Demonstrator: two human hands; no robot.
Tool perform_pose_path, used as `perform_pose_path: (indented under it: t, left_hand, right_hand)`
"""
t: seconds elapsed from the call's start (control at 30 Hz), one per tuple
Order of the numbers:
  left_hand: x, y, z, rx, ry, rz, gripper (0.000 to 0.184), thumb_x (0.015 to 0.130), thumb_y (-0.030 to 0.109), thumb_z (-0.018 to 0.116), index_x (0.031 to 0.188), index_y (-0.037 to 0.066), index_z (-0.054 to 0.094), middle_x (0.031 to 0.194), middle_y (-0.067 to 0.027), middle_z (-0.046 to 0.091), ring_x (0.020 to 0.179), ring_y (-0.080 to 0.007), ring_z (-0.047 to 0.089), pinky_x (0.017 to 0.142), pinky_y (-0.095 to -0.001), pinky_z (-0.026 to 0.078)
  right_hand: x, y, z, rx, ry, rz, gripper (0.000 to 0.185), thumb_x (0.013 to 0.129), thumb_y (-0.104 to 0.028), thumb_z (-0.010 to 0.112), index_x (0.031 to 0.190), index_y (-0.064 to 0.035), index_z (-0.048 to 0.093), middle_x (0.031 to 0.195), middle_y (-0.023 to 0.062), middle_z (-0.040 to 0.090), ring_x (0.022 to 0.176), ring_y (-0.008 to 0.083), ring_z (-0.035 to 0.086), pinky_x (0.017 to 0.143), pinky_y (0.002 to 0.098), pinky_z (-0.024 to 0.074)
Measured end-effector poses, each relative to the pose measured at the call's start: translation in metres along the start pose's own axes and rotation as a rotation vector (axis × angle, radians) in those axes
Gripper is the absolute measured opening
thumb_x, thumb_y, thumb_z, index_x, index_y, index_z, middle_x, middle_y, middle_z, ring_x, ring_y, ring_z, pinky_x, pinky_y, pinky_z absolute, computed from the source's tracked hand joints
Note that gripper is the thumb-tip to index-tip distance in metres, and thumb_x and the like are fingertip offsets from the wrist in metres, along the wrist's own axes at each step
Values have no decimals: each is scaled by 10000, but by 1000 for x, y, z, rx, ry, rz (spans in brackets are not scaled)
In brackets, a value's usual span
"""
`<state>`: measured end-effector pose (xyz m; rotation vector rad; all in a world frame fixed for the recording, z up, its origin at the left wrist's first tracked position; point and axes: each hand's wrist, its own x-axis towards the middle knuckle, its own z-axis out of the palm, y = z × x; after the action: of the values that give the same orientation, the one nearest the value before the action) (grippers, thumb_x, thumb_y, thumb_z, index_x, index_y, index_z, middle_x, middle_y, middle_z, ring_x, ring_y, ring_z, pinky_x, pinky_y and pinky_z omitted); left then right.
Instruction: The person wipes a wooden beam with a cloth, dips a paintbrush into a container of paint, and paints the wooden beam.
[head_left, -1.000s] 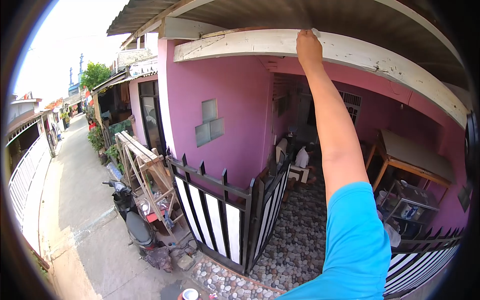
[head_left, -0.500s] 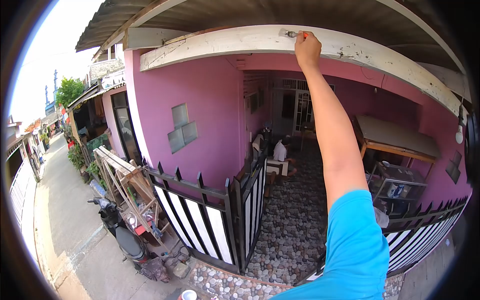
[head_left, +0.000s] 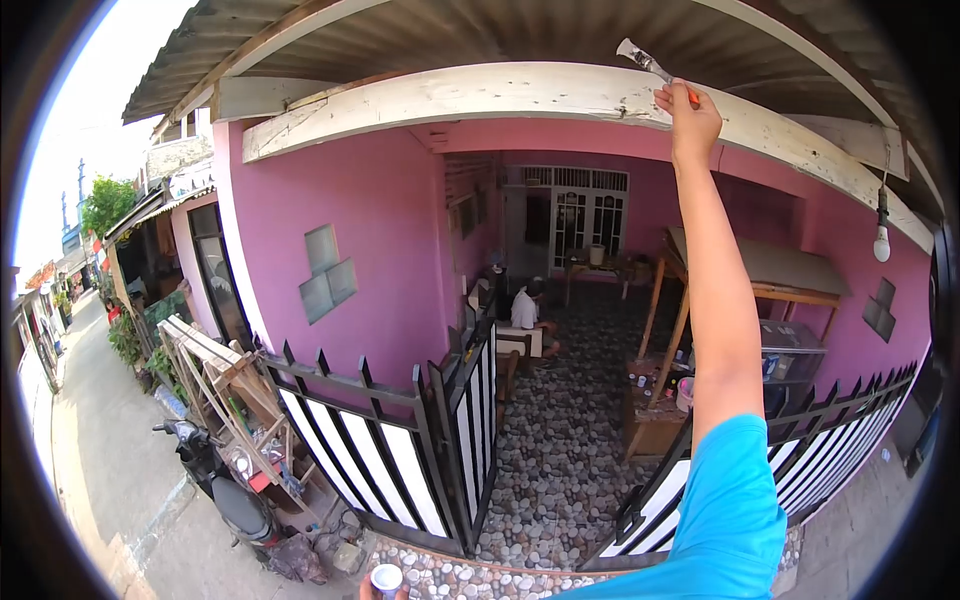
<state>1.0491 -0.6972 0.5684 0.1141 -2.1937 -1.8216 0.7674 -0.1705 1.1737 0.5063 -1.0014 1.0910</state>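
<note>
My right hand (head_left: pixel 695 125), at the end of a raised arm in a blue sleeve, is closed around the orange handle of a paintbrush (head_left: pixel 648 62). The bristles point up and left, showing over the upper part of a long white beam (head_left: pixel 450 92) under the roof. Whether they touch anything is hard to tell. Low in the picture, a small cup (head_left: pixel 386 577) with white contents sits in my left hand (head_left: pixel 367 589), whose fingertips show on both sides of it.
A corrugated roof (head_left: pixel 480 35) covers the pink porch. Below stands a black and white metal gate (head_left: pixel 365 440), open in the middle. A motorbike (head_left: pixel 235 505) and a wooden frame (head_left: pixel 235 400) are at the left. A light bulb (head_left: pixel 881 243) hangs at right; a person (head_left: pixel 527 305) sits inside.
My right hand has moved right along the beam, and the brush has swung from lying across the beam's face to pointing up. The view has shifted right; my left fingers now show around the cup.
</note>
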Motion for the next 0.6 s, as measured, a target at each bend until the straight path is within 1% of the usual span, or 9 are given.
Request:
perform_pose_path:
  t: [0.1, 0.17, 0.27, 0.3, 0.33, 0.4, 0.43, 0.5, 0.6]
  left_hand:
    - [-9, 12, 4, -13, 47, -72, 581, 829, -10, 704, 1351, -55, 453, 1302, -146, 544, 1191, -215, 519, 1033, -335, 396]
    - [-15, 26, 3, -47, 52, -126, 574, 827, 1, 711, 1340, -55, 460, 1287, -144, 552, 1176, -215, 526, 1023, -336, 403]
    - [-22, 40, 0, -66, 82, -184, 557, 822, 27, 724, 1314, -55, 477, 1246, -139, 571, 1137, -211, 544, 999, -335, 421]
    - [-24, 36, -4, -55, 69, -183, 559, 821, 21, 722, 1317, -56, 475, 1249, -142, 570, 1142, -212, 544, 1001, -336, 422]
    - [-26, 32, -7, -44, 57, -181, 561, 821, 15, 720, 1319, -58, 473, 1253, -145, 570, 1146, -213, 544, 1004, -338, 422]
    - [-30, 12, -12, -20, 109, -143, 567, 818, 14, 727, 1319, -59, 472, 1254, -147, 570, 1148, -214, 546, 1006, -338, 422]
    - [-34, 3, -13, 9, 149, -102, 572, 815, 13, 734, 1319, -61, 472, 1255, -148, 571, 1151, -215, 548, 1008, -338, 423]
    - [-39, 1, -17, -14, 194, -95, 581, 811, 14, 744, 1319, -61, 472, 1256, -150, 571, 1153, -216, 550, 1009, -338, 424]
    - [-48, -11, -23, 16, 256, -92, 595, 804, 25, 761, 1318, -58, 474, 1248, -148, 577, 1146, -211, 554, 1000, -336, 430]
  right_hand:
    - [-12, -6, 17, 161, -35, 85, 233, 891, -127, 607, 1001, 78, 608, 809, 125, 687, 722, 167, 694, 664, 254, 550]
    - [-16, -3, 31, -57, -95, 119, 227, 878, -131, 594, 1003, 57, 601, 834, 105, 673, 696, 136, 649, 647, 245, 505]
    - [-32, -9, 65, -125, -198, 43, 264, 871, -155, 582, 1066, 18, 620, 827, 77, 658, 690, 123, 609, 656, 251, 472]
    - [-39, -14, 75, -150, -266, 20, 296, 881, -184, 571, 1121, -35, 661, 839, 72, 638, 760, 133, 620, 716, 272, 478]
    - [-43, -13, 88, -142, -271, 22, 296, 881, -184, 571, 1121, -35, 661, 839, 72, 638, 760, 133, 620, 716, 272, 478]
    - [-48, -5, 119, -172, -324, -57, 303, 881, -203, 599, 1136, -70, 695, 916, 108, 639, 827, 169, 635, 771, 296, 486]
    - [-51, -3, 135, -161, -327, -55, 303, 881, -203, 599, 1136, -70, 695, 916, 108, 639, 827, 169, 635, 771, 296, 486]
    - [-56, -5, 167, -133, -257, -157, 289, 876, -215, 631, 1112, -69, 712, 979, 139, 629, 887, 214, 641, 826, 327, 489]
    - [-52, -9, 203, -125, -228, -235, 284, 878, -224, 645, 1112, -79, 711, 971, 147, 629, 888, 247, 645, 842, 343, 493]
